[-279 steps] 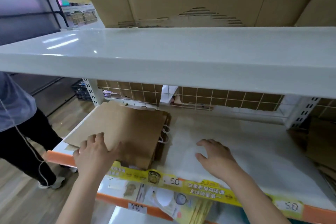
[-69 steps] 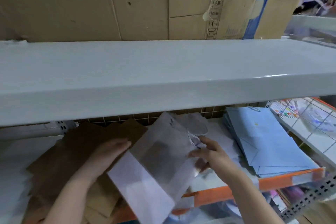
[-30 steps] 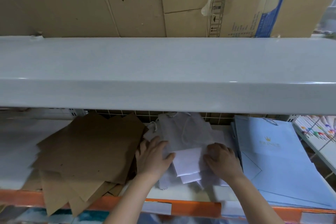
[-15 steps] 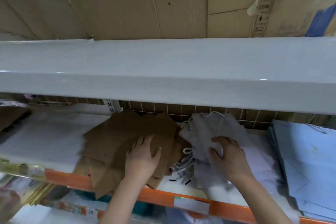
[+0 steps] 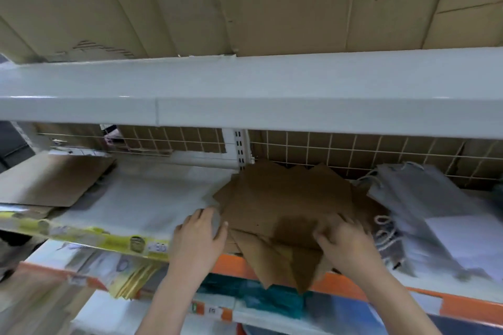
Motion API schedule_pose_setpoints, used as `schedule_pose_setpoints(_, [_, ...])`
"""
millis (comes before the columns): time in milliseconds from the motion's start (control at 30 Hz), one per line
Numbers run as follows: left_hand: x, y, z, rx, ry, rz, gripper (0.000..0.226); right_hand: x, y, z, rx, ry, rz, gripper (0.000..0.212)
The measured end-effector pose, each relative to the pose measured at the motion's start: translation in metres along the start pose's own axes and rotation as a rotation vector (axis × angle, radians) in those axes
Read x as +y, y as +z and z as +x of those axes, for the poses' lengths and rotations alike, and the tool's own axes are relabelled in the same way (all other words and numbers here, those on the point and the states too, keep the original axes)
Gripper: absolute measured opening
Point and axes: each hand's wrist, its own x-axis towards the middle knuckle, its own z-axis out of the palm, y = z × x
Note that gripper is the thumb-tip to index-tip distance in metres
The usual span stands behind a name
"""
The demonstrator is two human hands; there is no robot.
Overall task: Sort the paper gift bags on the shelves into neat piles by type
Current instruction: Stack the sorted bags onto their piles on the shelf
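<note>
Hands at mid shelf [image 5: 152, 198], both working one messy brown pile [image 5: 285, 207] of flat paper bags.

Left hand [image 5: 200, 239]: lying palm down at pile's left edge, fingers spread and flat, thumb touching nearest bag; clamping nothing, only pressing.

Right hand [image 5: 345, 242]: resting on pile's right front part, fingers slightly curled over top bag; whether pinching an edge or just pressing, impossible to tell.

Brown pile: sitting fanned and askew in front of upright post [image 5: 241, 149], rear corners reaching toward wire grid [image 5: 353, 152], front corners hanging over orange shelf edge [image 5: 449, 304].

White pile [image 5: 424, 212]: lying just beside brown pile on right, cord handles [image 5: 386, 228] pointing toward brown bags, partly blurred.

Second brown stack [image 5: 51, 182]: lying flat at far left of same shelf, well apart from hands, bare white shelf surface between.

Yellow price strip [image 5: 109, 239]: running along front edge at left.

Upper shelf [image 5: 272, 90]: carrying cardboard boxes [image 5: 245, 3].

Lower shelf: holding teal item [image 5: 272, 299] and yellowish packets [image 5: 130, 277], blurred.
</note>
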Motion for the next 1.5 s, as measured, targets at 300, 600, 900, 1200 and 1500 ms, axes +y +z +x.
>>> schedule_pose_setpoints(300, [-0.104,-0.035,0.004,-0.003,-0.036,-0.027,0.044,-0.085,0.043,-0.014,-0.054,0.008,0.026,0.037])
schedule_pose_setpoints(600, [-0.146,-0.041,0.027,0.029,-0.116,-0.041,0.041,-0.140,0.058,0.025,-0.120,-0.073,0.039,0.036])
schedule_pose_setpoints(900, [-0.184,-0.046,0.051,0.055,-0.196,-0.024,0.042,-0.188,0.084,0.067,-0.213,-0.174,0.032,0.036])
schedule_pose_setpoints(1200, [-0.263,-0.060,0.073,0.065,-0.244,-0.026,0.046,-0.254,0.125,0.078,-0.226,-0.205,0.034,0.037])
schedule_pose_setpoints(1500, [-0.397,-0.107,0.083,0.028,-0.191,0.060,0.039,-0.376,0.196,0.049,-0.148,-0.165,0.036,0.037])
